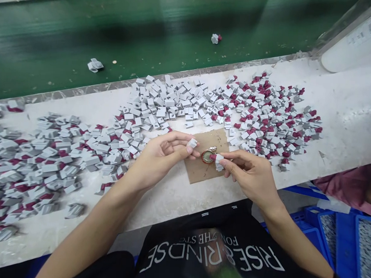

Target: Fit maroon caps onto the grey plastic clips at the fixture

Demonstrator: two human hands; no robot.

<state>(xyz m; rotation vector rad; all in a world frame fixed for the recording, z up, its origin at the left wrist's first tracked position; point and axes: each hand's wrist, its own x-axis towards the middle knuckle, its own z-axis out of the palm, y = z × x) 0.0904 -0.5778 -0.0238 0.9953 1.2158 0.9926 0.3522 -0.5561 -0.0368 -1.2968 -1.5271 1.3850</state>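
Observation:
Between thumb and fingers, my left hand (164,156) pinches a small light grey plastic block (192,143). My right hand (251,172) grips a grey plastic piece with a dark red part (219,162). The red end points left, over a round bottle-cap-like dish (208,157) whose contents I cannot make out. Under both hands lies a square of brown cardboard (199,174), with faint handwriting near its top right corner. Behind it spreads a pile of plain grey blocks (162,99). To the right is a heap of grey pieces with red parts (263,113).
Another grey and red heap (46,161) covers the left of the white table (164,212). Beyond runs a green conveyor belt (165,35) with two loose pieces on it. A white container (352,48) stands back right. Blue bins (347,244) and a person's red sleeve (349,185) are lower right.

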